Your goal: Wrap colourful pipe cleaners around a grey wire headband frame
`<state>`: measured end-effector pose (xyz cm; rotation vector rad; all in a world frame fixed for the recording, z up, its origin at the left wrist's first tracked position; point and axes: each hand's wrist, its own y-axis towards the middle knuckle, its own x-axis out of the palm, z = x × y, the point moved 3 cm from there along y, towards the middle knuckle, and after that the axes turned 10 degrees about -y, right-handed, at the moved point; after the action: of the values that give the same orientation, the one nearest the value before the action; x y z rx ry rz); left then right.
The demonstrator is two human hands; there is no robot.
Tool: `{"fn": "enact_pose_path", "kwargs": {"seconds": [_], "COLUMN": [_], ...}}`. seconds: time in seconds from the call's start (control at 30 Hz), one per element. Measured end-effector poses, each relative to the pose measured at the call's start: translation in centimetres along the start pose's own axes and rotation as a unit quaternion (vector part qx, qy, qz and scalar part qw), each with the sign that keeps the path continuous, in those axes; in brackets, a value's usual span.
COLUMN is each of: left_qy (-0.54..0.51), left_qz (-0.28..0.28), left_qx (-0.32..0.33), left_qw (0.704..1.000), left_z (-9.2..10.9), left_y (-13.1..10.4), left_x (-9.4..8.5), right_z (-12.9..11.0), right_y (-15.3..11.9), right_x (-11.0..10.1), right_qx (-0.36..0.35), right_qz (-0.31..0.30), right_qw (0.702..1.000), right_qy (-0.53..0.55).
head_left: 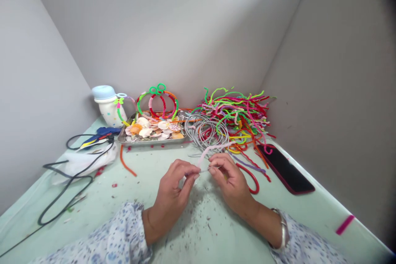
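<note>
Pipe cleaner [206, 151] rising between left hand [173, 189] and right hand [230, 183], near wire coils [198, 132]; thin strand [205, 170] pinched in both at its foot. Probably wrapping; next move calls for firm pinch, snug turns.

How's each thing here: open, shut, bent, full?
Pale pink strip: bent
Left hand: pinching
Right hand: pinching
Bottle: blue lid on
Metal tray: holding shells
Grey wire: coiled
Fuzzy sticks: tangled heap
Phone: screen dark
Black cable: loosely looped
Fuzzy hoops: curved
</note>
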<state>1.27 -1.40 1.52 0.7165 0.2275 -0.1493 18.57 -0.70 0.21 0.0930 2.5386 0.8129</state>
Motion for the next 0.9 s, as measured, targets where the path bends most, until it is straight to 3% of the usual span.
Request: {"fn": "enact_pose_path", "kwargs": {"seconds": [0.2, 0.9], "left_qy": [0.004, 0.033], "left_qz": [0.004, -0.012], "left_qx": [0.008, -0.065], "left_qw": [1.0, 0.997], "left_z": [-0.04, 0.04], "left_y": [-0.02, -0.12], "left_x": [0.01, -0.05], "right_z": [0.22, 0.12], "right_y": [-0.01, -0.06], "right_x": [0.08, -0.16], "right_qx": [-0.005, -0.029], "right_qz": [0.005, 0.006], "right_qw": [1.0, 0.999], "right_qy": [-0.002, -0.027]}}
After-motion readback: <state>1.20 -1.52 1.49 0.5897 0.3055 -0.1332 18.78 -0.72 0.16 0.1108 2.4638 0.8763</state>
